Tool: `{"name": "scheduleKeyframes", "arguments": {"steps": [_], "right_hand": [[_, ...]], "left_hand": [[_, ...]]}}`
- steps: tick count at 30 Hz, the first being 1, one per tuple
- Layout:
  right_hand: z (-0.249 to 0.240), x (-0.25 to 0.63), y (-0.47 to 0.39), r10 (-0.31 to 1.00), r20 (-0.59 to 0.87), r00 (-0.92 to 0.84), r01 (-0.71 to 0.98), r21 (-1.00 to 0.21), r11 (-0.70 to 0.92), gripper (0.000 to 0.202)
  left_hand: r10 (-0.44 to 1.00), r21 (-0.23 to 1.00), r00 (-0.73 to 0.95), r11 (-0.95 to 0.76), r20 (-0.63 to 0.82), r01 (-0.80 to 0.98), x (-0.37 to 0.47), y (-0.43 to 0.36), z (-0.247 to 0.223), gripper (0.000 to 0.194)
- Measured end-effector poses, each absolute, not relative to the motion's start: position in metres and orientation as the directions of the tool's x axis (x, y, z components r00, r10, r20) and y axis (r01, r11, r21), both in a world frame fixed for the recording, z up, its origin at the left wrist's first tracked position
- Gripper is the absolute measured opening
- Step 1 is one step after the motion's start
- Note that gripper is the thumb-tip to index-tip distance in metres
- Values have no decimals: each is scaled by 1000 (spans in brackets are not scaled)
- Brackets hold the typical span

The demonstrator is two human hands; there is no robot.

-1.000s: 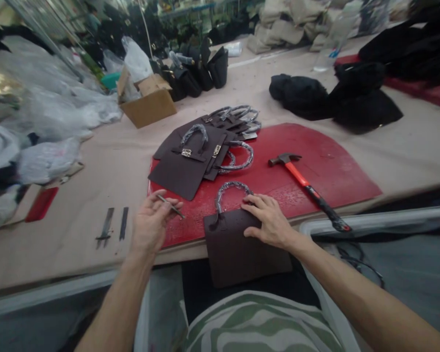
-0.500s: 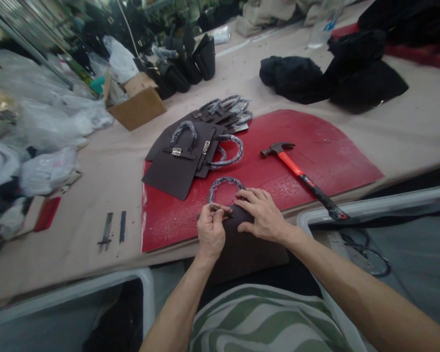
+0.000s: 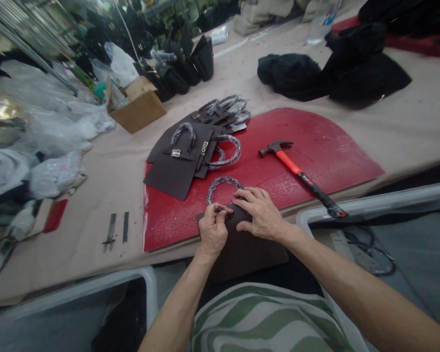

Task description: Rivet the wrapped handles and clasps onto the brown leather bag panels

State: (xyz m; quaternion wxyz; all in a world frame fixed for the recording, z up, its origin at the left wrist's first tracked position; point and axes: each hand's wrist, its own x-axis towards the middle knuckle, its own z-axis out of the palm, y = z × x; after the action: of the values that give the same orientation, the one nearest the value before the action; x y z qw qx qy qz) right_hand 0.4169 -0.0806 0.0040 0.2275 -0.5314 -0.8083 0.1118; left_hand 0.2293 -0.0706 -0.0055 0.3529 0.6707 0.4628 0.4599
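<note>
My left hand is closed in a pinch around a short metal rod-like tool, with its tip at the dark brown bag panel. What the tip touches is hidden by my fingers. My right hand lies on the same panel, fingers stretched out and thumb apart, pressing near its top edge. A plastic-wrapped bag handle loops up from the panel, just beyond both hands. The panel's lower part hangs over the table edge towards my lap.
A claw hammer lies on the red board, right of my hands. Several bag panels with wrapped handles are piled at its left. Dark strips, a cardboard box and black cloth lie around. Grey bins flank me below.
The tool in my left hand has tilted a little, and its end now points more towards me. My right hand stays on the panel. The view has shifted slightly.
</note>
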Motion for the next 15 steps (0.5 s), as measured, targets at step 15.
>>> {"name": "scheduleKeyframes", "arguments": {"steps": [15], "right_hand": [[55, 529, -81, 939, -89, 332, 938, -79, -339, 29]], "left_hand": [[881, 812, 200, -472, 428, 344, 235, -69, -10, 13]]}}
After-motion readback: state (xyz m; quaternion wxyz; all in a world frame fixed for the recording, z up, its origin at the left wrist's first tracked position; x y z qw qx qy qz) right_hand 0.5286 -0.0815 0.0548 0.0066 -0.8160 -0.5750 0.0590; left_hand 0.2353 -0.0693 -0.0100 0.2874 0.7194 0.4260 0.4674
